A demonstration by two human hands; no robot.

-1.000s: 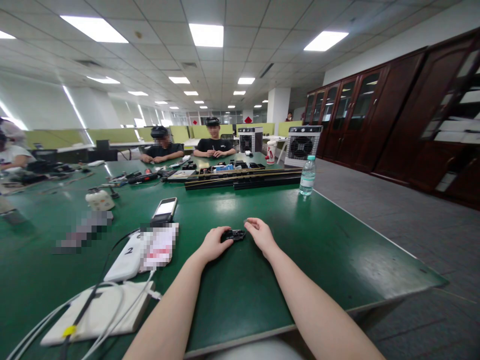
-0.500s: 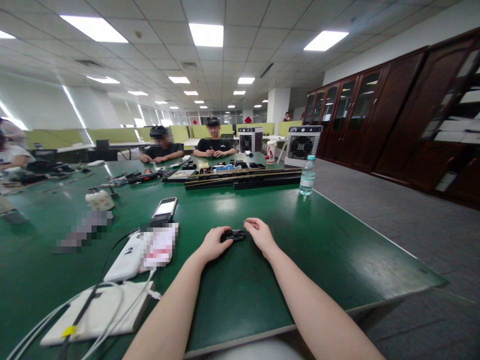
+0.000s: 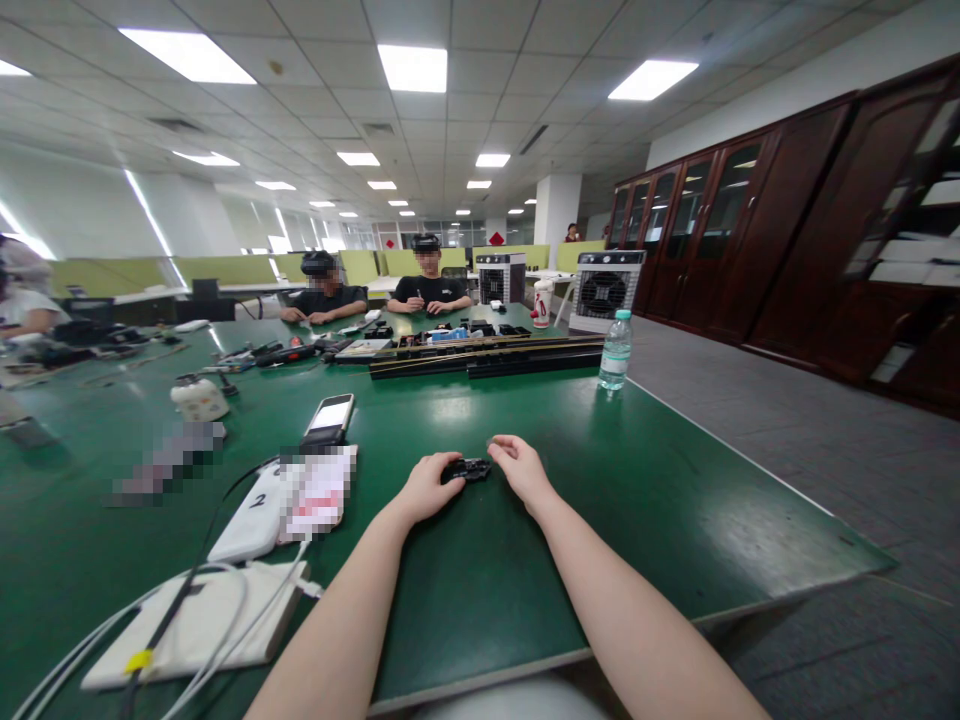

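A small black part (image 3: 472, 469) lies on the green table (image 3: 480, 570) in front of me. My left hand (image 3: 429, 488) grips its left end between thumb and fingers. Just to the right of the part is my right hand (image 3: 519, 470), its thumb and fingertips pinched together at the part's right end. Whatever those fingertips hold is too small to name.
A water bottle (image 3: 615, 352) stands at the right behind my hands. Black rails (image 3: 525, 362) lie across the table. At the left are a phone (image 3: 328, 420), a white power bank (image 3: 251, 515), cables and a white box (image 3: 195, 625). Two people sit opposite.
My hands and the black part look the same. Across the table, one seated person's hands have shifted slightly.
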